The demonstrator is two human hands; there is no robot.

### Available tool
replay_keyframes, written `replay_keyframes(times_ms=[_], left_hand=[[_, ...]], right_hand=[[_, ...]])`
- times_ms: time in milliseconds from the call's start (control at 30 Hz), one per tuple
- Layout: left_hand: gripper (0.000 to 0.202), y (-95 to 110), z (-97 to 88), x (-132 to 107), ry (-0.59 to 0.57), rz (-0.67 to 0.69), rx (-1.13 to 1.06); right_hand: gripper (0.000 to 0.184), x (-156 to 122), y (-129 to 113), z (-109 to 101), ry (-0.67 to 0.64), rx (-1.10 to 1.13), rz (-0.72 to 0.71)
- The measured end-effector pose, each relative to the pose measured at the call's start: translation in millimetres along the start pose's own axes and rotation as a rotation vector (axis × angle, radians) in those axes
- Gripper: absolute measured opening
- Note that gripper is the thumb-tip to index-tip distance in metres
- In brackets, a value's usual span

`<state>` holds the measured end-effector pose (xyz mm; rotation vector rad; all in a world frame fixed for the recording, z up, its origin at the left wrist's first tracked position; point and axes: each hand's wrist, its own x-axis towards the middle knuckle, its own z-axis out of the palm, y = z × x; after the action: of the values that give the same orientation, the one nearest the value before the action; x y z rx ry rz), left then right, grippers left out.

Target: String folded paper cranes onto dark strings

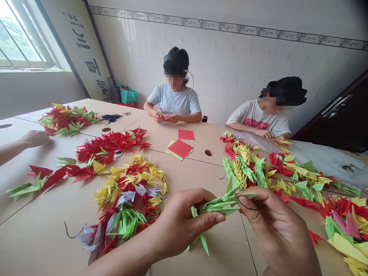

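My left hand point(184, 222) is closed round a bunch of green folded paper cranes point(221, 204) low in the middle of the view. My right hand point(276, 226) pinches the right end of the same bunch, where a thin dark thread point(244, 205) loops out between its fingers. The cranes run on into a long string of green, yellow and red cranes point(247, 165) lying across the beige table point(51, 230) to the right.
A coiled string of yellow, red, green and grey cranes point(129, 195) lies to the left. More red and green strings point(109, 145) lie beyond it. Red paper squares point(180, 148) sit mid-table. Two people sit opposite, folding. Another person's hand point(34, 138) rests at the left edge.
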<state>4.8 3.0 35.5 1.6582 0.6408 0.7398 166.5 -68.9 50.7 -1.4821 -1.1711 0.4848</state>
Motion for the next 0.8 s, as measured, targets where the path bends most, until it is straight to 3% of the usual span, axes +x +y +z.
replay_keyframes(times_ms=[167, 333, 533, 700, 800], left_hand=[[0.024, 2.6, 0.4, -0.4, 0.052, 0.035, 0.145], [0.024, 3.8, 0.8, -1.7, 0.078, 0.084, 0.182], [0.026, -0.9, 1.4, -1.7, 0.059, 0.155, 0.243], [0.018, 1.4, 2.1, -1.6, 0.135, 0.195, 0.263], [0.016, 4.7, 0.1, -1.0, 0.139, 0.18, 0.254]], right_hand=[[0.019, -2.4, -1.0, -3.5, -0.013, -0.009, 0.012], [0.016, -0.9, -2.7, -4.2, -0.156, 0.014, -0.031], [0.018, 0.4, -3.2, -5.8, -0.261, 0.036, 0.038], [0.02, -3.7, -7.7, -3.2, -0.145, 0.029, 0.131], [0.023, -4.8, -6.8, -5.5, -0.041, 0.038, 0.109]])
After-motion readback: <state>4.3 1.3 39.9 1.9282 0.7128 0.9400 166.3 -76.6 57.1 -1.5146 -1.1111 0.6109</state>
